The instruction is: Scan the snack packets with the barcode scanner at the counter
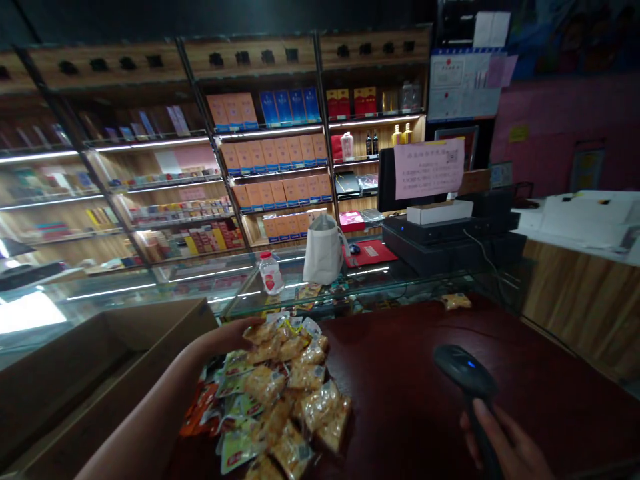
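Note:
My right hand (500, 437) is wrapped around the handle of a dark barcode scanner (465, 371) with a small blue light on top. On the left, my left hand (233, 337) is at the far end of a pile of clear-wrapped snack packets (293, 373). It pinches a packet (259, 331) there, its fingertips mostly hidden. Green-and-white packets (243, 450) and red-orange packets (201, 407) lie along the pile's left side. One separate snack packet (456, 302) rests at the far right of the dark red tabletop (390, 380).
An open cardboard box (165, 333) stands at the left. Behind the tabletop, a glass counter holds a red-capped jar (271, 273), a white bag (323, 252) and a red folder (374, 253). A monitor (387, 180) with a pink paper is at the right. Stocked shelves (273, 170) line the back.

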The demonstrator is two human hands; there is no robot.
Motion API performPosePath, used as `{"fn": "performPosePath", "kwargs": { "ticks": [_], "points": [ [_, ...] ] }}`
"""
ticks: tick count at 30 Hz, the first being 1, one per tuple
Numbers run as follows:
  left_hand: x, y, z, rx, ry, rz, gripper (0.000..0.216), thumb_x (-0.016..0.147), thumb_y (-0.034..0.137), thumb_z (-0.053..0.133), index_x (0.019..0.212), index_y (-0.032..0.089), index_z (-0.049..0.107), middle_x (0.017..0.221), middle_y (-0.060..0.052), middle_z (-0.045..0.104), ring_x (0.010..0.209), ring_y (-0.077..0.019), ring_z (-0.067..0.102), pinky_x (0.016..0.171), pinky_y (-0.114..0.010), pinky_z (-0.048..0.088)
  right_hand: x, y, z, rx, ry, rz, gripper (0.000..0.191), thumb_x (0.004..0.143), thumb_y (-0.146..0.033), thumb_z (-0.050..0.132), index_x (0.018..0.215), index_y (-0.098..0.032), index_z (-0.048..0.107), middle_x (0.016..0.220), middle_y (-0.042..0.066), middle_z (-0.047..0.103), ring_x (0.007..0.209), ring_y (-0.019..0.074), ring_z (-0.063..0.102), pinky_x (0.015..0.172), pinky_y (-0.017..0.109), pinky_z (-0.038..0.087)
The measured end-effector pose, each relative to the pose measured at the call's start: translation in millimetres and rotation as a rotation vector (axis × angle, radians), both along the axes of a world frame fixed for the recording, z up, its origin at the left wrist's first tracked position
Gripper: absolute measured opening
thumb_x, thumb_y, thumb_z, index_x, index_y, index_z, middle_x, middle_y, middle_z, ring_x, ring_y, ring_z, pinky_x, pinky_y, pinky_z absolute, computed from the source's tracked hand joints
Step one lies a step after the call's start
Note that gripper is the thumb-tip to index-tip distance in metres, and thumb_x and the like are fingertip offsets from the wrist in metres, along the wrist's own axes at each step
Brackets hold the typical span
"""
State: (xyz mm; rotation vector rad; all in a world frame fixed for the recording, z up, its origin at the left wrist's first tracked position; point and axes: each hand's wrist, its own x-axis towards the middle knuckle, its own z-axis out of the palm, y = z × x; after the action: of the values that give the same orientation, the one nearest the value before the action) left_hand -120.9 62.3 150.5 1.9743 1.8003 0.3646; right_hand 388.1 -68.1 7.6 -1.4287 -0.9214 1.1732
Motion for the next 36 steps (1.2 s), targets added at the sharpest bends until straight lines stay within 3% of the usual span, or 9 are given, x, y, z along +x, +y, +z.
{"fn": "performPosePath", "kwargs": {
  "ticks": [3,6,10,16,20,27,32,36],
  "points": [
    [4.3,4.4,1.2,0.102,0.092,-0.006,0.053,0.054,0.034,0.071,0.105,0.021,0.073,0.112,-0.011,0.074,0.110,-0.0360,0.064,0.100,-0.046,0.045,-7.2,-4.6,1.8,0.010,-0.001,-0.014,0.066,0.069,-0.083,0.055,0.073,-0.019,0.069,0.049,0.001,0.061,0.047,0.0166,0.056,0.046,0.026,0.045],
    [25.0,-2.4,7.0,0.305,0.188,-0.012,0.042,0.060,0.037,0.069,0.099,0.021,0.073,0.098,-0.011,0.074,0.099,-0.0344,0.065,0.094,-0.046,0.048,-14.2,-7.7,1.8,0.023,0.017,-0.034,0.065,0.071,-0.082,0.055,0.071,-0.019,0.068,0.047,0.000,0.058,0.044,0.0149,0.053,0.043,0.025,0.042],
    [93.5,-34.9,8.7,0.493,0.025,-0.143,0.047,0.073,0.039,0.064,0.117,0.023,0.063,0.118,-0.009,0.066,0.102,-0.0262,0.064,0.091,-0.038,0.050,-26.5,-8.4,8.6,0.065,0.079,-0.016,0.062,0.074,-0.080,0.055,0.072,-0.019,0.066,0.049,-0.001,0.058,0.046,0.0143,0.052,0.046,0.025,0.043],
    [222.0,-85.8,-25.4,0.385,-0.341,-0.262,0.046,0.071,0.029,0.071,0.116,0.024,0.062,0.110,-0.007,0.069,0.099,-0.0246,0.065,0.090,-0.036,0.051,-50.1,-10.7,34.5,0.169,0.160,0.000,0.052,0.083,-0.069,0.056,0.077,-0.018,0.064,0.052,-0.003,0.057,0.047,0.0129,0.051,0.046,0.023,0.039],
    [268.8,-100.7,-53.3,0.284,-0.617,-0.220,0.050,0.061,0.028,0.084,0.109,0.027,0.071,0.106,-0.008,0.070,0.100,-0.0284,0.065,0.090,-0.038,0.051,-57.9,-12.0,42.6,0.225,0.193,-0.019,0.049,0.083,-0.066,0.059,0.077,-0.018,0.061,0.049,-0.004,0.055,0.044,0.0120,0.049,0.044,0.022,0.037],
    [288.8,-111.0,-77.3,0.247,-0.795,-0.260,0.058,0.054,0.034,0.090,0.110,0.035,0.074,0.111,-0.009,0.062,0.105,-0.0292,0.060,0.092,-0.040,0.051,-55.3,-10.9,41.0,0.158,0.247,-0.071,0.062,0.069,-0.055,0.079,0.113,-0.013,0.066,0.051,-0.005,0.058,0.043,0.0121,0.048,0.044,0.023,0.038],
    [289.9,-107.0,-90.5,0.063,-1.156,-0.032,0.080,0.052,0.029,0.090,0.126,0.030,0.062,0.117,-0.008,0.062,0.104,-0.0253,0.063,0.080,-0.033,0.056,-54.9,-11.2,41.2,0.166,0.346,-0.151,0.061,0.068,-0.052,0.080,0.112,-0.012,0.067,0.046,-0.007,0.055,0.039,0.0095,0.044,0.041,0.020,0.033],
    [293.1,-107.5,-97.6,-0.209,-1.329,0.097,0.060,0.057,0.039,0.088,0.110,0.019,0.068,0.096,-0.010,0.072,0.080,-0.0208,0.069,0.059,-0.025,0.055,-56.3,-9.9,40.9,0.202,0.304,-0.164,0.059,0.069,-0.052,0.080,0.111,-0.012,0.065,0.046,-0.008,0.054,0.039,0.0093,0.044,0.042,0.020,0.034]
  ]
}}
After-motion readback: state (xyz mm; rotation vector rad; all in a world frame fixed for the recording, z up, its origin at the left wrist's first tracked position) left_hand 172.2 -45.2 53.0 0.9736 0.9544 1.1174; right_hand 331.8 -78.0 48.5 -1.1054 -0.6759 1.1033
